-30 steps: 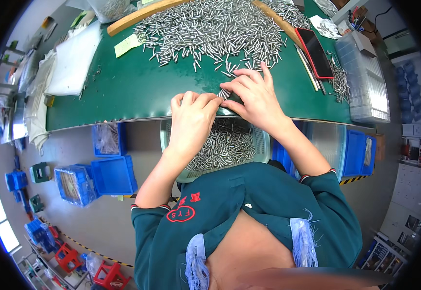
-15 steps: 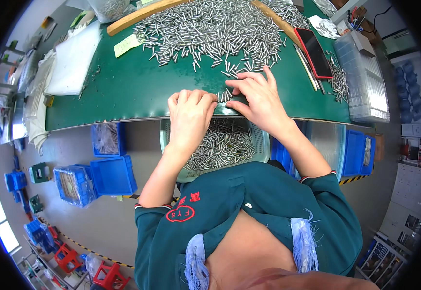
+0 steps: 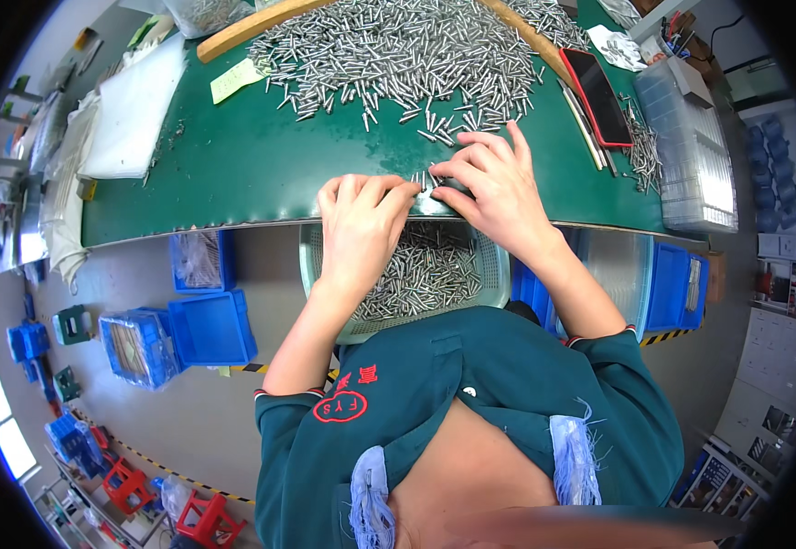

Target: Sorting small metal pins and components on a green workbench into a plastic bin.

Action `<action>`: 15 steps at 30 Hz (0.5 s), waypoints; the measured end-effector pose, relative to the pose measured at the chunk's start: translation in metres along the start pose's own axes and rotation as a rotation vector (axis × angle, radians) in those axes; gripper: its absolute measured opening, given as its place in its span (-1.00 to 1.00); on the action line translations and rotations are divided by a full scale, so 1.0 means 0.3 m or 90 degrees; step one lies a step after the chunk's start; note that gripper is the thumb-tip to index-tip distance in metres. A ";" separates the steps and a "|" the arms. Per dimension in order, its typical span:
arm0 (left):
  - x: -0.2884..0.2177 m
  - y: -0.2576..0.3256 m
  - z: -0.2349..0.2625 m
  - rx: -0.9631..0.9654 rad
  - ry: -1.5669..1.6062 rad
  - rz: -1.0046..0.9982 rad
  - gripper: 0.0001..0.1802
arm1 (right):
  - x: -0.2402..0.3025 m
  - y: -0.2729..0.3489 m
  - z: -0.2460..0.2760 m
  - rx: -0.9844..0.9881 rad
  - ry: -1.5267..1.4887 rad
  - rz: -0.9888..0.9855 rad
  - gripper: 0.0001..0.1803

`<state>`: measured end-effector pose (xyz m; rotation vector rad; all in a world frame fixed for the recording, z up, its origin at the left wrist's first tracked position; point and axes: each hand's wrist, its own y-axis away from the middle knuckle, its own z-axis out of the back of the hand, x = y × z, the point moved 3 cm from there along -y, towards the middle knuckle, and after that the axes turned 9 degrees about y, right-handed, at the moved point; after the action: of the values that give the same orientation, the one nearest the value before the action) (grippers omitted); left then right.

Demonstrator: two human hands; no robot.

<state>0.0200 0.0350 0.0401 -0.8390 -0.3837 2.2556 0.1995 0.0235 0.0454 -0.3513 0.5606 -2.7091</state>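
Near the front edge of the green table, a few small metal pins (image 3: 423, 180) stand close together between my two hands. My left hand (image 3: 361, 224) has its fingers curled together, the fingertips against the left side of these pins and partly hiding them. From the right, my right hand (image 3: 499, 192) closes thumb and index finger on a pin, its other fingers raised. Beyond the hands spreads a big heap of loose metal pins (image 3: 398, 59). Below the table edge, under my wrists, a pale green basket (image 3: 311, 261) holds many more pins.
Wooden bars (image 3: 256, 29) border the heap. A yellow-green note (image 3: 236, 80) lies left of it. On the right are a red-edged phone (image 3: 597, 96), thin sticks (image 3: 581, 123) and clear plastic trays (image 3: 686, 160). White sheets (image 3: 137, 114) lie left; blue crates (image 3: 213, 328) stand below.
My left hand has shifted slightly right, toward my right hand. The gap between the hands is narrower, and fewer pins show there. The view has moved a little.
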 end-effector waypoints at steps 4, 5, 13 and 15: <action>0.003 -0.030 -0.019 0.016 -0.018 0.028 -0.80 | 0.009 -0.007 0.003 -0.014 0.033 0.004 -0.82; 0.005 -0.034 -0.021 0.016 -0.018 0.028 -0.80 | 0.010 -0.008 0.001 -0.021 0.048 0.009 -0.84; 0.034 -0.040 -0.032 -0.047 -0.013 -0.008 -0.86 | 0.001 -0.016 -0.003 -0.048 0.051 0.013 -0.85; 0.042 -0.042 -0.034 -0.059 -0.002 -0.002 -0.86 | 0.006 -0.020 -0.004 -0.045 0.060 0.016 -0.85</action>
<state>0.0262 0.0532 0.0328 -0.8812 -0.4949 2.2515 0.1957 0.0283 0.0474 -0.2353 0.6847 -2.6977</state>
